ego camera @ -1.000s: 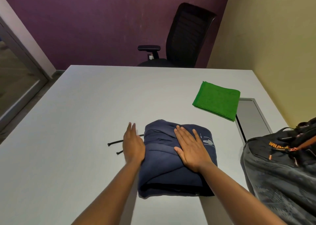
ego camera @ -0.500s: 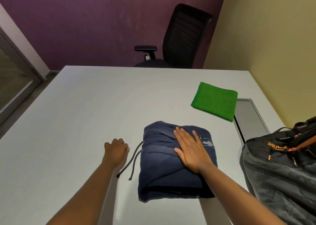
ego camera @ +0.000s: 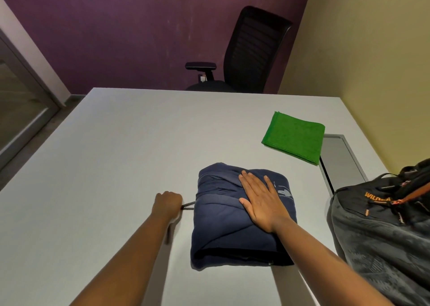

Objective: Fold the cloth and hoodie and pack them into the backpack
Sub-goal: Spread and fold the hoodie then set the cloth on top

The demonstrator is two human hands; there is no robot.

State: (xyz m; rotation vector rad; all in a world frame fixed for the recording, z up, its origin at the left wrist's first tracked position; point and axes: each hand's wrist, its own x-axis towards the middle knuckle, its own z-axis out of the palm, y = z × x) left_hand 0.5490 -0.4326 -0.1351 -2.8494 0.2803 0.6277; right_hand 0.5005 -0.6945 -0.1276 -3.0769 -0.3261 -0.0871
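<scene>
A folded navy hoodie (ego camera: 223, 231) lies on the white table (ego camera: 130, 147) in front of me. My right hand (ego camera: 261, 201) rests flat on its top, fingers spread. My left hand (ego camera: 167, 203) is fisted just left of the hoodie, closed around the dark drawstrings (ego camera: 188, 206), whose short ends run from the fist into the bundle. A folded green cloth (ego camera: 294, 137) sits farther back on the right. The grey-black backpack (ego camera: 384, 231) with orange trim stands at the table's right edge.
A grey cable hatch (ego camera: 340, 161) is set into the table between the green cloth and the backpack. A black office chair (ego camera: 251, 52) stands behind the far edge, against a purple wall. A yellow wall runs along the right, a glass door on the left.
My left hand went from lying flat beside the hoodie to closing on the loose drawstrings and gathering them toward the bundle. My right hand stayed pressed on the hoodie.
</scene>
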